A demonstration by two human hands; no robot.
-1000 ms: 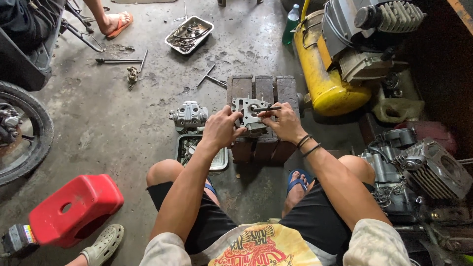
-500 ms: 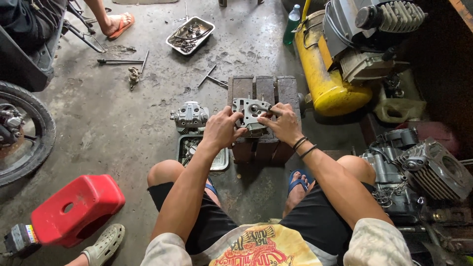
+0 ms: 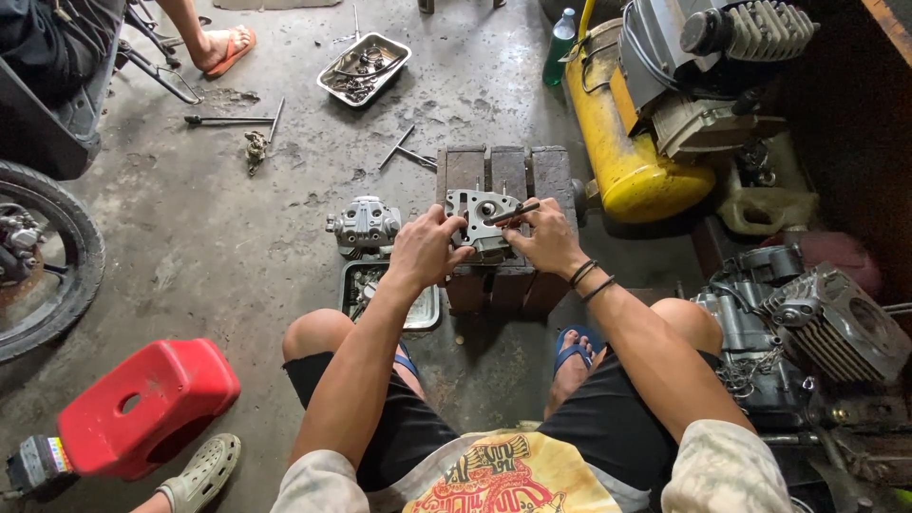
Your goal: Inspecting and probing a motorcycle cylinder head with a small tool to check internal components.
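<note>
Wooden block (image 3: pixel 508 176) on the concrete floor carries a grey cylinder head (image 3: pixel 483 220). Left hand (image 3: pixel 425 249) grips the head's left side, fingers closed. Right hand (image 3: pixel 543 237) pinches a thin dark rod (image 3: pixel 514 213), apparently a tool, against the head.

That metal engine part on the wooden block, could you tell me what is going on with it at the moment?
A person seated on the workshop floor steadies a grey metal engine part on a wooden block. The left hand grips its left side, while the right hand holds a thin dark tool against its top. Another engine part and a metal tray sit on the floor just left of the block.
</note>
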